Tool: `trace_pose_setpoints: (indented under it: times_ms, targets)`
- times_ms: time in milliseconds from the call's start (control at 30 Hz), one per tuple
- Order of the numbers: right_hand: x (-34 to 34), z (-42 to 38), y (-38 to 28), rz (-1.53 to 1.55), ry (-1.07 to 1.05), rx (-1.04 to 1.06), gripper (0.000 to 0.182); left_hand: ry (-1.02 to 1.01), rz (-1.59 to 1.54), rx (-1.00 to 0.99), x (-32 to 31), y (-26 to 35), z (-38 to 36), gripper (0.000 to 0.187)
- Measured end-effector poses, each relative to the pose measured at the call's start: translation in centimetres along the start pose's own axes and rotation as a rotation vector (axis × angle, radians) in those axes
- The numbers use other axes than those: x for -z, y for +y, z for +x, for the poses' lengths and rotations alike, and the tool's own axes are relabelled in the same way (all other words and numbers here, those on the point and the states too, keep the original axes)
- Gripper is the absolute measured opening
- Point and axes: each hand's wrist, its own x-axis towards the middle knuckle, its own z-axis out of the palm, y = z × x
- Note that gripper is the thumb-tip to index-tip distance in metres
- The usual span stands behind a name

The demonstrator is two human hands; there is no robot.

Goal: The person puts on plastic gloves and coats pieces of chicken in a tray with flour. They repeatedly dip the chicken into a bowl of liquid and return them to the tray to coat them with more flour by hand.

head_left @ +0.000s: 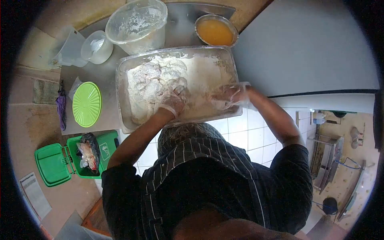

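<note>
A large metal tray (120, 86) holds white flour and a heap of flour-coated lumpy pieces (154, 76), whose kind I cannot make out. My left hand (175, 100), in a clear plastic glove, reaches into the right side of the heap. Its floury fingers curl on one of the coated pieces, partly hidden by flour. Over the tray's right side is my right hand (230, 97), also in a clear glove. Motion smears its fingers, above a thinner layer of loose flour (202, 74).
Behind the tray stand a flour-smeared plastic tub (136, 40) and a bowl of orange liquid (215, 32). Left are a small white container (97, 48), a green lid (87, 105) and a purple umbrella (61, 105). An open green bin (76, 158) sits below; a grey surface (308, 48) borders the right.
</note>
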Motion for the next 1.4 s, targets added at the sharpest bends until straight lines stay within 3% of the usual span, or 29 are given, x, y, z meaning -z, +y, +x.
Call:
trace_pose_setpoints:
  times_ms: [33,67,133,200,233,300,433,467,533,600,633,667,733,800,900,1100,1167,1400]
  targets:
    - [0.3,-0.8,1.2,0.485,-0.030,-0.305,0.057,0.009,-0.005,0.010,1.8,0.2,-0.8,0.045]
    - [3.0,-1.3,-0.1,0.476,-0.042,-0.304,0.057,-0.003,-0.122,0.026,4.4,0.6,-2.1,0.045]
    - [10.8,-2.6,-3.7,0.995,0.306,-0.609,0.058,0.004,-0.246,0.056,5.2,1.0,-3.3,0.046]
    - [9.8,-2.2,4.6,0.935,0.529,-0.375,0.054,0.232,-0.240,0.135,3.3,0.5,-4.6,0.049]
    - [11.6,-1.7,6.0,0.917,0.514,-0.371,0.054,0.246,-0.248,0.153,4.1,0.5,-5.5,0.049]
    - [14.6,-0.8,7.9,1.574,0.590,-0.149,0.058,0.419,-0.347,0.213,7.3,0.5,-8.1,0.049]
    - [17.3,1.7,15.8,1.542,0.714,-0.367,0.062,0.480,-0.407,0.409,7.0,0.8,-11.6,0.042]
    - [17.5,2.3,16.9,1.535,0.696,-0.368,0.062,0.513,-0.455,0.431,6.8,0.8,-12.4,0.039]
    - [18.0,3.7,19.1,1.411,0.698,-0.586,0.066,0.553,-0.506,0.472,6.4,1.3,-13.8,0.036]
    - [17.0,5.0,23.3,1.420,0.637,-0.595,0.068,0.626,-0.494,0.633,5.8,2.2,-15.2,0.032]
    - [16.4,5.7,25.3,1.435,0.593,-0.605,0.069,0.568,-0.163,0.470,4.4,2.1,-16.1,0.030]
    - [16.0,6.4,26.9,1.428,0.581,-0.603,0.069,0.569,-0.167,0.483,5.5,2.4,-16.1,0.030]
    - [15.1,7.7,29.6,1.310,0.606,-0.721,0.069,0.576,-0.690,0.698,8.6,3.0,-16.3,0.030]
    - [13.9,9.3,31.9,1.348,0.558,-0.674,0.067,0.646,-0.725,0.743,7.9,3.5,-16.2,0.031]
    - [13.4,10.9,32.8,1.373,0.531,-0.672,0.065,0.677,-0.888,0.872,7.5,3.9,-16.0,0.025]
    - [13.5,13.0,32.7,1.368,0.583,-0.733,0.064,0.703,-0.787,0.815,6.9,4.4,-15.4,0.025]
    - [13.4,13.4,32.6,1.375,0.605,-0.745,0.064,0.644,-0.814,0.817,7.0,4.2,-15.3,0.035]
    - [13.3,13.1,31.8,1.467,0.699,-0.733,0.063,0.651,-0.755,0.827,5.4,4.5,-15.0,0.030]
